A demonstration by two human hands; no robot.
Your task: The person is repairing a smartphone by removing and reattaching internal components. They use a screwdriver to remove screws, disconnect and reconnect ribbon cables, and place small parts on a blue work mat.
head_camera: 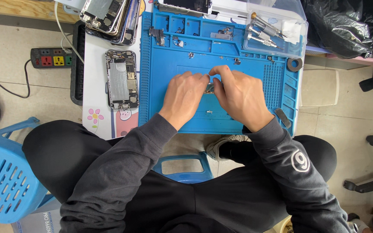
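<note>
Both hands meet over the middle of the repair mat (160,69), left hand (185,96) beside right hand (238,96), a small metal part (209,89) between their fingertips. An opened phone chassis (121,80) lies on the table left of the mat; a stack of phone housings (111,17) behind it. Screwdrivers (262,32) rest in a tray (296,21) at the mat's far right corner. A power strip (50,57) lies on the floor, far left.

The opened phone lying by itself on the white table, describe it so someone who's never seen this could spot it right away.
Start at the big blue work mat under both hands. Just off its left edge, on the white table, lies the opened phone, flat, with its silver insides facing up. Unlike the stack of phone shells above it, it lies alone, directly above a pink flower sticker.
</note>
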